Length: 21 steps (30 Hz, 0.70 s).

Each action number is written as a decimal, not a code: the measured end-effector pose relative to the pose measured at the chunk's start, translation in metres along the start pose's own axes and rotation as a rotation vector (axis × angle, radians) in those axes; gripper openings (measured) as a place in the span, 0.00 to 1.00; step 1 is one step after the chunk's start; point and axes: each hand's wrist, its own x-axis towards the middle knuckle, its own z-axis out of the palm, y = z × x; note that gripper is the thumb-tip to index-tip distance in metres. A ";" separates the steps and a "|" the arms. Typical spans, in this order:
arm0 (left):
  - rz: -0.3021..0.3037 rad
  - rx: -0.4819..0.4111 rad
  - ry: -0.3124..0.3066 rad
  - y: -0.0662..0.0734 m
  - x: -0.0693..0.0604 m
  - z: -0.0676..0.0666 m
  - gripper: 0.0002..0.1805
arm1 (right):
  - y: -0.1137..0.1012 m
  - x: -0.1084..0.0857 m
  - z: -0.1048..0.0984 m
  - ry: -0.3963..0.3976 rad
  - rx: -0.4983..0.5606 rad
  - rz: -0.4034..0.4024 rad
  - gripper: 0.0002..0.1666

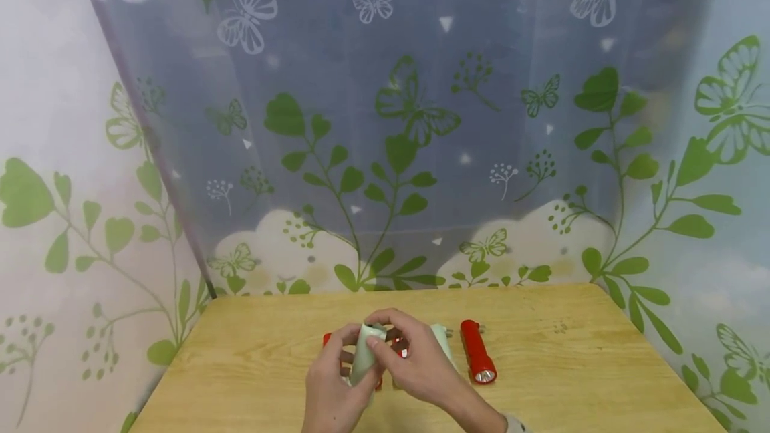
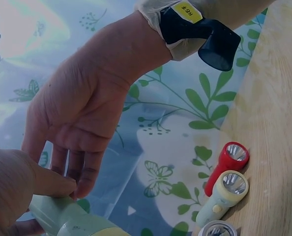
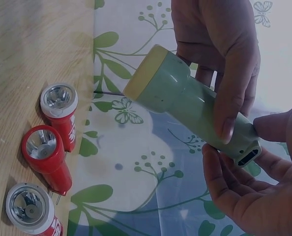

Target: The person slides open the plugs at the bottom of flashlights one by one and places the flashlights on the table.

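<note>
A pale green flashlight [image 1: 363, 356] with a cream head [image 3: 145, 73] is held up above the table, tilted. My left hand [image 1: 337, 386] grips its body, thumb along the side. At the tail end, my right hand [image 1: 424, 359] pinches it between thumb and fingers. A dark slot [image 3: 248, 157] shows in that tail in the right wrist view. The left wrist view has the right hand [image 2: 79, 113] beyond the flashlight, its fingertips partly hidden by the left thumb [image 2: 57, 183].
On the wooden table [image 1: 240, 353] lie a red flashlight [image 1: 477, 353], a pale green one [image 1: 444, 343] and, partly behind the hands, more red ones. The right wrist view shows red flashlights with white rims [image 3: 60, 101]. A patterned cloth [image 1: 337, 152] hangs behind the table.
</note>
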 end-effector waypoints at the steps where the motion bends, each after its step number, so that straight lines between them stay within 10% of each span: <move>1: -0.006 0.002 0.000 0.000 0.000 0.000 0.29 | 0.000 0.000 0.000 -0.001 0.001 -0.001 0.13; 21: -0.047 0.016 -0.020 0.002 0.000 0.000 0.30 | 0.001 -0.002 0.001 0.009 0.004 0.010 0.12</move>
